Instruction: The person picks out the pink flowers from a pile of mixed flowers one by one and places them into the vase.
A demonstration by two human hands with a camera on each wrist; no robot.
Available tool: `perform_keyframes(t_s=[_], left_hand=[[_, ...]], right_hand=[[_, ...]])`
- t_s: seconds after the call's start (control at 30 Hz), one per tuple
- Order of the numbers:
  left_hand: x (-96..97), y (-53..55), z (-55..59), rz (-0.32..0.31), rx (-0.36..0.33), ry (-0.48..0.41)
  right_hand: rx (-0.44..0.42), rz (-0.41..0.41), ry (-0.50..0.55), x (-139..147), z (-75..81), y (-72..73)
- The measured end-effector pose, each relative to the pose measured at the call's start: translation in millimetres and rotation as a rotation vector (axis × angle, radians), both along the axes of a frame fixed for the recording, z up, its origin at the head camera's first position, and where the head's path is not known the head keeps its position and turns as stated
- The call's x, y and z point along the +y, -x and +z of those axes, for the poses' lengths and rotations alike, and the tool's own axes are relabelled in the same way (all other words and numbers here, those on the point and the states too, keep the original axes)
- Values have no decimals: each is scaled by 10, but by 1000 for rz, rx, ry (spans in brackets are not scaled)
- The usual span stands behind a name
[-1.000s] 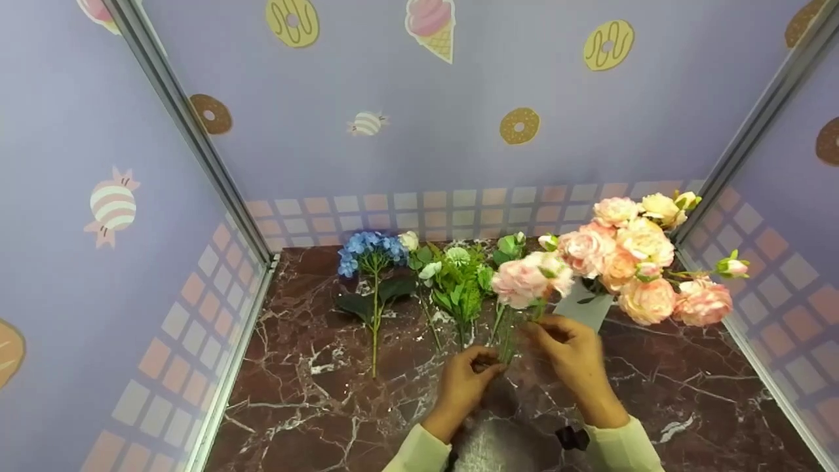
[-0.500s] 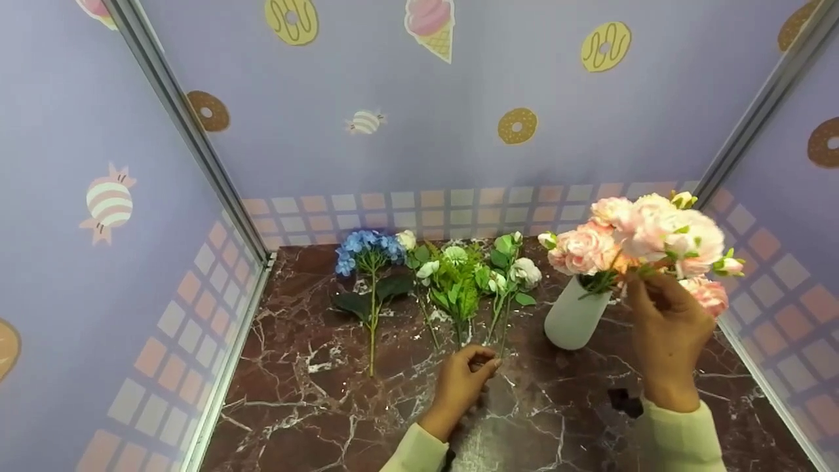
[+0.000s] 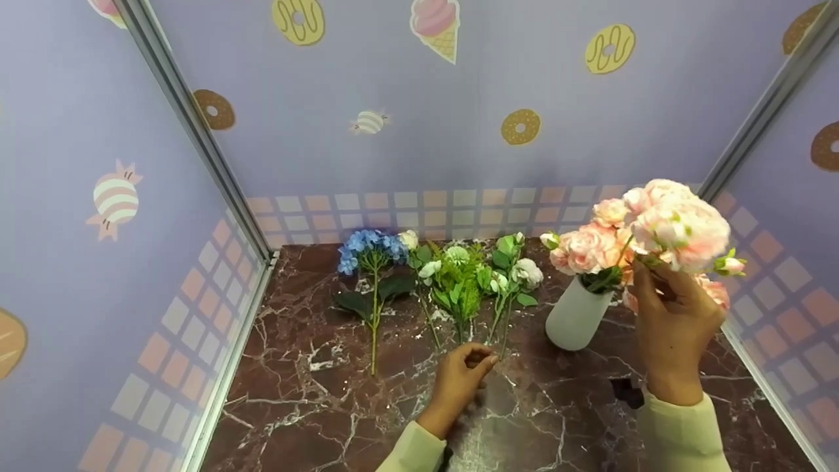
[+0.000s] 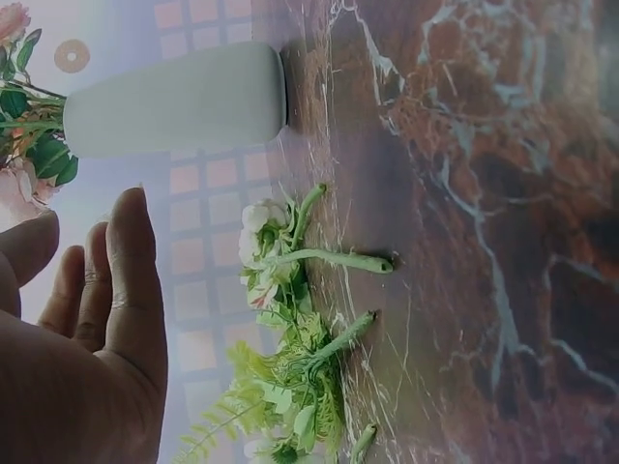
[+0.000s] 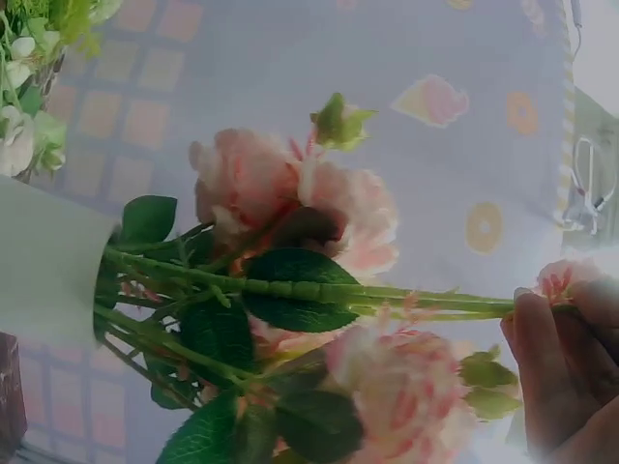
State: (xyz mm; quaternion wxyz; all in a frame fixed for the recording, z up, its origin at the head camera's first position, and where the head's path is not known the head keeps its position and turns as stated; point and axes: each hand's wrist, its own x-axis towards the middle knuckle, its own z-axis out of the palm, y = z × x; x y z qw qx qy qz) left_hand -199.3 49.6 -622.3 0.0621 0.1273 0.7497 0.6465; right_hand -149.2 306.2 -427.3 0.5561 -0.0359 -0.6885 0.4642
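My right hand (image 3: 678, 321) pinches the stem of a pink peony (image 3: 688, 229) just under its bloom. In the right wrist view, the green stem (image 5: 309, 292) runs from the fingertips into the mouth of the white vase (image 5: 53, 261). Other pink and peach peonies (image 3: 590, 246) stand in this vase, partly hidden behind the held bloom. My left hand (image 3: 459, 380) hovers low over the tabletop, fingers loosely bent and nothing between them. Just beyond it lie the stem ends of white flowers (image 3: 526, 274) with green leaves.
A blue hydrangea (image 3: 372, 251) lies at the left of the row, beside a white-budded stem (image 3: 429, 270) and a bushy green sprig (image 3: 462, 295). Printed walls enclose the dark marble tabletop (image 3: 314, 419) at the back and both sides.
My right hand has carried the pink peony rightward from the middle of the table to the vase, its bloom rising slightly in the last half second. The left hand has barely moved.
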Motion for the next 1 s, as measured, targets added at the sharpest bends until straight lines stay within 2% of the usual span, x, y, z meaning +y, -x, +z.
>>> perform_keyframes(t_s=[0.27,0.5,0.7,0.87,1.0], left_hand=[[34,-10,-32,3,19,8],[20,8,-44,2,22,0],[26,5,-74,-4,30,34],[58,12,-98,-5,21,17],[69,15,-116,-18,21,21]], right_hand=[[-40,-69,-81,-29,-187,82],[-161,-142,-187,-32,-342,119],[-228,-285,-333,-128,-424,141],[-209,-313,-333,-301,-486,189],[-211,-345,-314,-338,-626,255]])
